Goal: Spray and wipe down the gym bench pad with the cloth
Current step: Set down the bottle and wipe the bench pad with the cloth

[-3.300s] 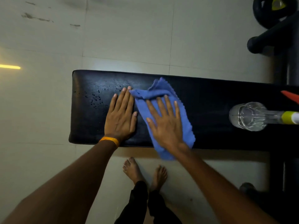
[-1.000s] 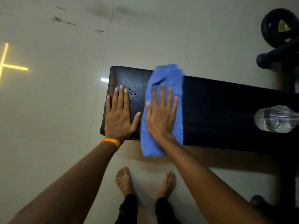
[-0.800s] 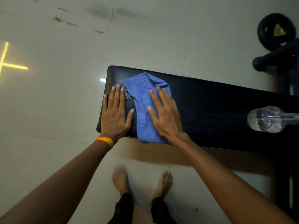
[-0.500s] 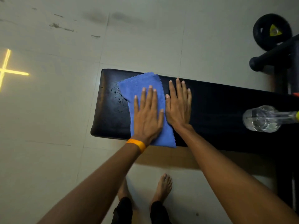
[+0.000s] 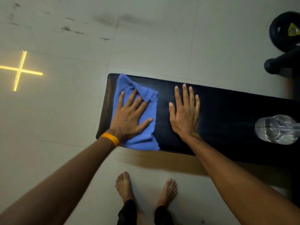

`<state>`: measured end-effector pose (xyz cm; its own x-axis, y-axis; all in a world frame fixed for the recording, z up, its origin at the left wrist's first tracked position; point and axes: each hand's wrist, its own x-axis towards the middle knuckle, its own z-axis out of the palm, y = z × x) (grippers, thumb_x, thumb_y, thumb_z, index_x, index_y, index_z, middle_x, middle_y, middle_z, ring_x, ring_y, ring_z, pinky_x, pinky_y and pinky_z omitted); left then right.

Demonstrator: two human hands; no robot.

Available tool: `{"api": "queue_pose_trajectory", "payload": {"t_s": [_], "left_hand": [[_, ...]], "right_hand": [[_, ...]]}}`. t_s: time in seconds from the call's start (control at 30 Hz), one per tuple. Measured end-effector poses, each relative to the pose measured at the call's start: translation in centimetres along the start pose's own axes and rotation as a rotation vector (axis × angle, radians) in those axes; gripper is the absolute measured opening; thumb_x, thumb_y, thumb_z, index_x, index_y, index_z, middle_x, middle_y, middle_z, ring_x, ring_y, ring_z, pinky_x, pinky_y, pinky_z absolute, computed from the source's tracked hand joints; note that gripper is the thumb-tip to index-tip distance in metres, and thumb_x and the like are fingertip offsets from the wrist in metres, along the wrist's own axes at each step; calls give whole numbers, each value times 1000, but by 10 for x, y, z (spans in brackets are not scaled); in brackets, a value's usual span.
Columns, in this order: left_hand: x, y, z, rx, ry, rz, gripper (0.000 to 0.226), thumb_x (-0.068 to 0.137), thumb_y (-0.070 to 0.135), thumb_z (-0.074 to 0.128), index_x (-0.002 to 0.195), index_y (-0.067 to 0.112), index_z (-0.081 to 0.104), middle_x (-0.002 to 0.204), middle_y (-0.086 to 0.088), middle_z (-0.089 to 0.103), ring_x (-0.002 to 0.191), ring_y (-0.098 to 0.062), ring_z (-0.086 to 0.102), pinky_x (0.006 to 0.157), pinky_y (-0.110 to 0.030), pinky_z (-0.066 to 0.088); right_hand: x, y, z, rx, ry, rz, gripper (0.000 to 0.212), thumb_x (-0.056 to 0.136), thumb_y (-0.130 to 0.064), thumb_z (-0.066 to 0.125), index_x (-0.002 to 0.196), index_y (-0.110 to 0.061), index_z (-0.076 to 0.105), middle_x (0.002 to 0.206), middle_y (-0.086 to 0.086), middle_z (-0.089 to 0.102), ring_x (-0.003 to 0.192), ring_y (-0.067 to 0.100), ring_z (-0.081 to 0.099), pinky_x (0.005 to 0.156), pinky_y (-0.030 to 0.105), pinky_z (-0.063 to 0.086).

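The black gym bench pad (image 5: 227,114) runs from centre to the right edge of the head view. A blue cloth (image 5: 142,137) lies over its left end and hangs a little over the near edge. My left hand (image 5: 129,117), with an orange wristband, presses flat on the cloth with fingers spread. My right hand (image 5: 185,114) rests flat and empty on the bare pad just right of the cloth. A clear plastic spray bottle (image 5: 276,129) lies on the pad at the far right, its head cut off by the frame.
Pale floor tiles (image 5: 146,46) surround the bench. My bare feet (image 5: 146,189) stand close to the pad's near edge. A black weight plate and bar end (image 5: 284,43) sit at the top right. A yellow cross of light (image 5: 19,70) marks the floor at left.
The cloth passed from under my right hand to under my left. My left hand has slid it leftward to the pad's end. My right hand stays flat on the bare pad.
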<state>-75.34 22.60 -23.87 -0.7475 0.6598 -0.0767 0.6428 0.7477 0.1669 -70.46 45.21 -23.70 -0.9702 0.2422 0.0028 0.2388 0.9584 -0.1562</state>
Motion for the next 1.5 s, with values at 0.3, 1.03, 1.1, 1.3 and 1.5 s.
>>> {"api": "queue_pose_trajectory", "payload": {"t_s": [0.3, 1.03, 1.1, 1.3, 1.5], "left_hand": [[-6, -1, -4, -14, 68, -405, 76, 103, 65, 25, 166, 23, 11, 174, -8, 6, 159, -38, 2, 120, -69, 17], [63, 51, 9, -18, 84, -77, 67, 106, 57, 27, 165, 26, 20, 173, -1, 16, 160, -28, 9, 126, -59, 9], [62, 65, 13, -40, 130, -210, 65, 108, 54, 25, 165, 24, 18, 173, -3, 12, 160, -29, 6, 128, -57, 6], [36, 101, 18, -12, 62, 71, 62, 108, 47, 29, 165, 23, 21, 172, -5, 16, 160, -29, 11, 128, -56, 7], [82, 109, 16, -48, 132, -343, 63, 107, 44, 23, 165, 20, 17, 173, -7, 13, 160, -32, 8, 128, -52, -1]], "right_hand": [[-2, -1, 3, -2, 32, 12, 59, 104, -44, 32, 158, -21, 28, 167, 10, 23, 155, 28, 17, 125, 50, 14], [-22, 80, -18, -5, -25, 45, 58, 104, -45, 29, 159, -27, 26, 168, 9, 19, 156, 30, 13, 125, 56, 10], [-24, 81, -17, -4, -17, 46, 57, 104, -44, 29, 159, -27, 25, 168, 8, 18, 156, 29, 13, 125, 56, 10], [-30, 92, -22, 1, -46, 62, 60, 104, -49, 27, 159, -27, 24, 168, 8, 18, 156, 30, 12, 125, 56, 11], [-35, 131, -29, 16, -12, 166, 62, 104, -49, 27, 160, -24, 23, 168, 10, 15, 156, 30, 11, 125, 54, 11]]}}
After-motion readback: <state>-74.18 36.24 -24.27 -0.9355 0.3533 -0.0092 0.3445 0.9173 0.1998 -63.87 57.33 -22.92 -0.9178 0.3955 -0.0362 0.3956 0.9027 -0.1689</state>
